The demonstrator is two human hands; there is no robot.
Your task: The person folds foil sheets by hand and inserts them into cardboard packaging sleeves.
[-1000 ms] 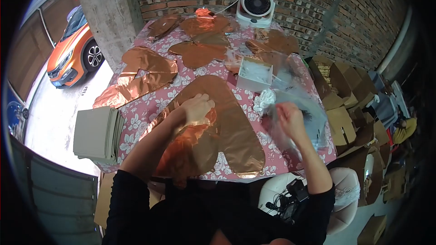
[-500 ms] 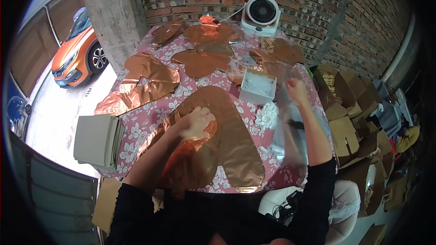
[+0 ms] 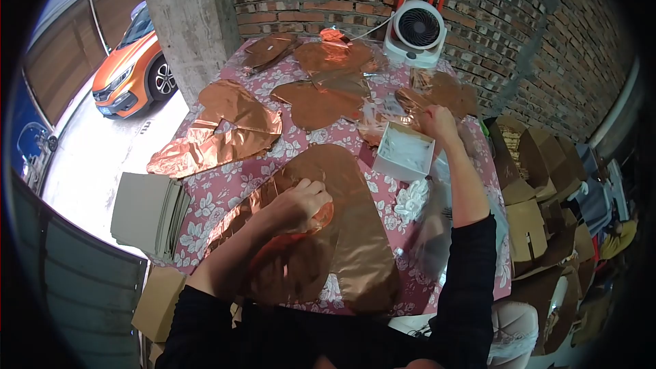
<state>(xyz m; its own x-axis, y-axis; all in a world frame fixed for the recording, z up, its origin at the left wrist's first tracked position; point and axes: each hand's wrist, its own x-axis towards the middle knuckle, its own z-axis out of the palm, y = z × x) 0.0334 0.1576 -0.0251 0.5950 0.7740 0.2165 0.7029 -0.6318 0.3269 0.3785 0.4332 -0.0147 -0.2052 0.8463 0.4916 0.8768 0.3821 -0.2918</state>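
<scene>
A large flat copper-coloured foil balloon [image 3: 365, 260], shaped like a letter or number, lies at the table's front. On its left part rests my left hand [image 3: 304, 203], fingers closed in a pinch on the foil, with a crumpled shiny orange fold beside the fingertips. My right hand [image 3: 439, 123] reaches over the table's back right, fingers curled together next to a copper foil piece [image 3: 410, 101]; what they hold, if anything, is hidden. Just below that hand stands an open white box [image 3: 403, 164] with clear, whitish contents. A white bundle [image 3: 411, 201] lies in front of the box.
More flat copper foil balloons [image 3: 236, 113] spread over the floral tablecloth [image 3: 198, 232]. A stack of grey-brown cardboard sheets [image 3: 147, 215] sits at the left edge. A white fan [image 3: 415, 31] stands at the back. Clear plastic [image 3: 432, 239] lies at right; cardboard boxes [image 3: 526, 232] stand beyond.
My right hand has moved back and slightly left, from over the clear plastic to the foil behind the white box. My left hand stays on the balloon. The view has shifted slightly.
</scene>
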